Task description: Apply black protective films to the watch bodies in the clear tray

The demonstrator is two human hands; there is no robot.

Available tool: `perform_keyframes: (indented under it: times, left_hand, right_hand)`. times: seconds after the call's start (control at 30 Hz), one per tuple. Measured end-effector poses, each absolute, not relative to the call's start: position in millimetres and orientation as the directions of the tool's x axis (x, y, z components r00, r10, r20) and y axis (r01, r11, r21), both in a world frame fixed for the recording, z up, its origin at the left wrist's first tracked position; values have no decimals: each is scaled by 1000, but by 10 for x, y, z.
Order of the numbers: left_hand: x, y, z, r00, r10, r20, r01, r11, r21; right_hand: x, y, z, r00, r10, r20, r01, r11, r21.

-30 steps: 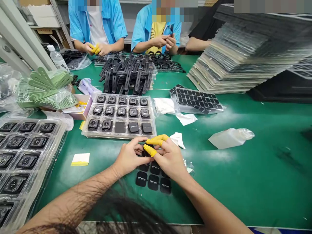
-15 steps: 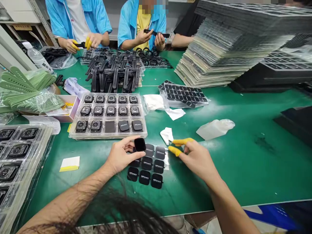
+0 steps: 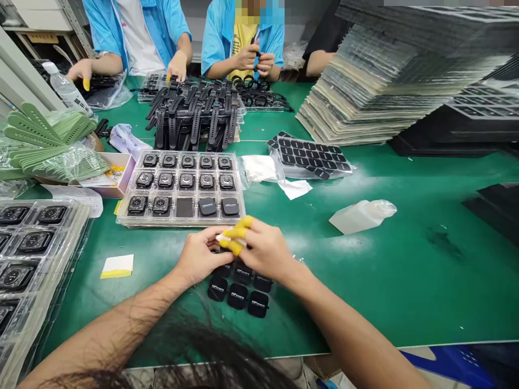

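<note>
Hands (image 3: 265, 248) together over black squares (image 3: 237, 296)

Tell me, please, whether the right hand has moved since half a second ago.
Yes, the right hand has moved left: its fingertips were beyond the right end of the middle watch tray, and are now left of it, at the left hand.

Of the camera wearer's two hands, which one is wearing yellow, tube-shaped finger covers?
The right hand, with crumpled white material at its fingertips: several yellow, tube-shaped finger covers show there. The left hand shows none.

Hands (image 3: 264, 246) — yellow finger cots (image 3: 235, 233) on right, left bare — forearms (image 3: 340, 319) sleeveless.
</note>
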State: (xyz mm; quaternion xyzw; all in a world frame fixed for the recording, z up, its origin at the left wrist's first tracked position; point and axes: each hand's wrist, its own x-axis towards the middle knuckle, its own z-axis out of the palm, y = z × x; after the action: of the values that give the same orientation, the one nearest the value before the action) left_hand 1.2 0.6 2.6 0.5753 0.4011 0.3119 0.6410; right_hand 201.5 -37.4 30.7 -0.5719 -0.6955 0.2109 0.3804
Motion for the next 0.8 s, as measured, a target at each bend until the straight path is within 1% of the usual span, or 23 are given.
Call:
perform_keyframes:
  times: [0.1, 0.17, 0.23, 0.3, 0.33, 0.4, 0.43, 0.47, 0.5, 0.57, 0.67, 0.73, 0.8]
  left_hand:
    - [16, -2, 43, 462, 871, -170, 64, 159, 985]
    - [22, -12, 54, 455, 875, -165, 69, 150, 986]
    - [28, -25, 61, 451, 880, -147, 73, 128, 989]
    - [31, -39, 61, 438, 891, -115, 74, 91, 993]
    - [31, -46, 59, 431, 897, -95, 79, 67, 995]
    - [26, -58, 49, 415, 909, -45, 93, 7, 996]
    - [22, -62, 43, 409, 912, -21, 99, -22, 995]
    - [17, -65, 38, 405, 914, -1, 106, -46, 993]
    - [11, -67, 34, 402, 916, 12, 114, -63, 991]
    - [2, -68, 33, 391, 920, 20, 130, -77, 989]
    - [-4, -58, 52, 378, 926, -11, 135, -43, 990]
    - [-2, -44, 70, 377, 924, -65, 111, 24, 994]
    - [1, -26, 85, 382, 915, -132, 82, 109, 991]
  right_hand:
    - [2166, -382, 258, 128, 923, 364, 816, 111, -567]
    - [2353, -466, 234, 210, 910, 358, 849, 12, -528]
    - [2491, -606, 198, 232, 914, 334, 853, -26, -521]
    - [2546, -752, 133, 243, 929, 278, 816, -41, -576]
    - [2548, -811, 91, 256, 941, 222, 762, -55, -645]
    - [2527, -886, 6, 274, 960, 56, 567, -114, -816]
    - [2513, -901, -29, 273, 962, -23, 456, -151, -877]
    - [2502, -905, -55, 278, 957, -79, 366, -182, -913]
    - [2493, -901, -70, 290, 951, -107, 310, -199, -930]
    - [2480, -882, -72, 328, 940, -91, 296, -194, -935]
    - [2453, -862, -45, 370, 928, -44, 356, -185, -916]
    - [2426, -864, -29, 382, 924, -6, 391, -168, -905]
    - [2409, -873, -12, 381, 922, 62, 416, -111, -902]
